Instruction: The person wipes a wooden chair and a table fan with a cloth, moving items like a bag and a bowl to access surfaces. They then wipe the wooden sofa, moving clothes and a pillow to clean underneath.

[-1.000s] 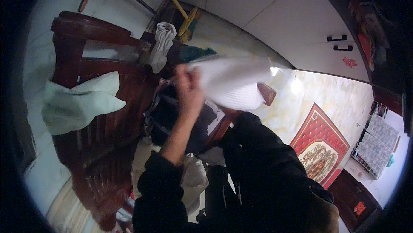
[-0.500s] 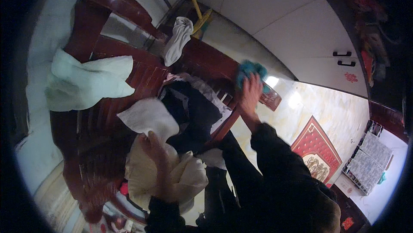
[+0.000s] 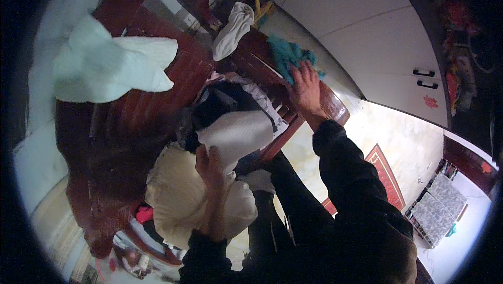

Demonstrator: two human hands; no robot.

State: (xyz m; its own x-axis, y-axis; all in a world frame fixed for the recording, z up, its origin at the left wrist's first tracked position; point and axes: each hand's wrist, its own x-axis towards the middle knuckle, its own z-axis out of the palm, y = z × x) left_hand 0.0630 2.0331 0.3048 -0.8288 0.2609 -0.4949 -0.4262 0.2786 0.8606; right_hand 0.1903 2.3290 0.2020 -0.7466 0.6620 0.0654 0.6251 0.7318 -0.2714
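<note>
My left hand [image 3: 210,171] pinches the edge of a white textured cloth [image 3: 238,136] between thumb and fingers. That cloth spreads over a heap of dark clothes [image 3: 222,103]. Beneath my left wrist lies a bulging cream fabric piece [image 3: 178,189], whose kind I cannot make out. My right hand [image 3: 306,89] rests with fingers stretched out and apart on the near end of a crumpled teal cloth [image 3: 290,59]. The teal cloth lies along the armrest [image 3: 331,103] of a dark red wooden bench.
A pale green cloth [image 3: 99,63] drapes over the far left of the bench seat [image 3: 152,69]. A grey-white cloth [image 3: 233,29] hangs at the back corner. White cabinets [image 3: 377,37] stand to the right, and a red patterned mat [image 3: 380,179] lies on the floor.
The white cloth has swung right, over the dark clothes, with my left hand. The teal cloth has shifted up and left along the armrest and is more spread out. The view has turned slightly.
</note>
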